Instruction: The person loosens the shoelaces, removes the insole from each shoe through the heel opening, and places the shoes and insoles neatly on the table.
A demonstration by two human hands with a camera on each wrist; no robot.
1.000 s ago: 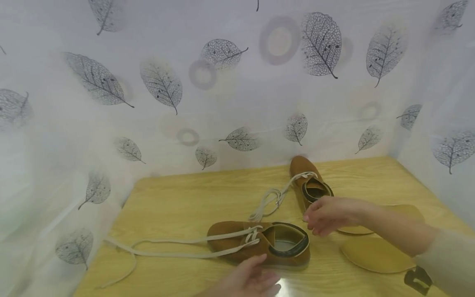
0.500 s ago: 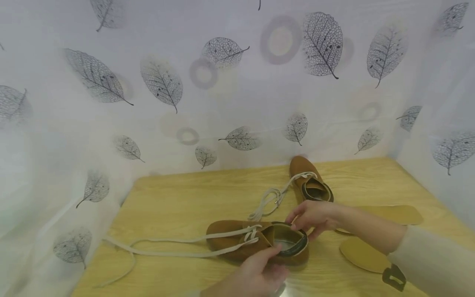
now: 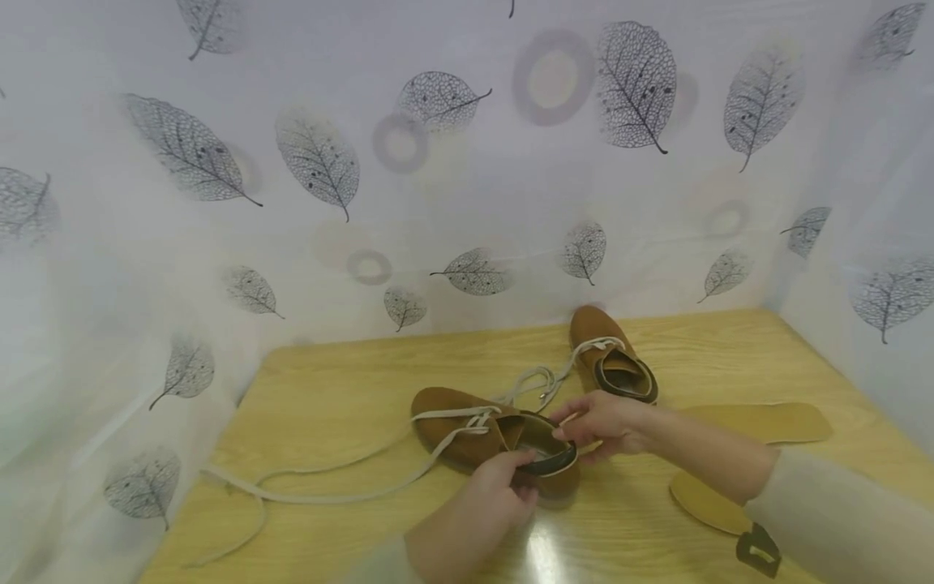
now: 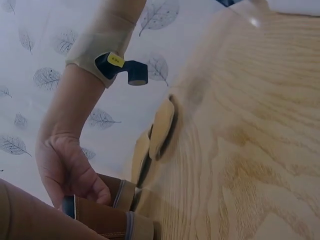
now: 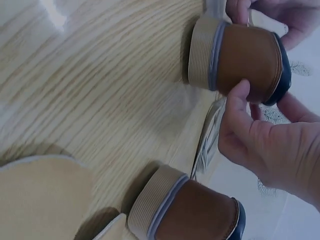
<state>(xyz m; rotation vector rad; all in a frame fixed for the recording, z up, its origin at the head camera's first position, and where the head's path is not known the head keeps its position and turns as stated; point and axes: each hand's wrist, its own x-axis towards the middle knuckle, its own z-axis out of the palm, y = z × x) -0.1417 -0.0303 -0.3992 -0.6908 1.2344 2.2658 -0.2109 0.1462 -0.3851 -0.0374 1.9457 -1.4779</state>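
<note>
A brown leather lace-up shoe (image 3: 467, 450) with a dark padded collar points left in the head view. My left hand (image 3: 492, 495) grips the near side of its opening, thumb over the collar. At the far side of the heel, my right hand (image 3: 606, 422) holds the collar between thumb and fingers. The right wrist view shows the shoe's heel (image 5: 245, 60) and thick ribbed sole, with the right thumb (image 5: 240, 95) against the leather. Loose cream laces (image 3: 314, 496) trail left from the shoe. Part of the left hand's fingers is hidden behind the shoe.
A matching brown shoe (image 3: 598, 328) stands farther back, its laces (image 3: 536, 385) bunched beside it. Two tan insoles, one behind (image 3: 766, 422) and one nearer (image 3: 700, 499), lie at the right of the wooden table (image 3: 365, 373). A leaf-patterned sheet (image 3: 481, 195) encloses the back and sides.
Both hands came in and took hold of the near shoe's collar. The shoe has shifted slightly left and away, with its toe turned toward the back.
</note>
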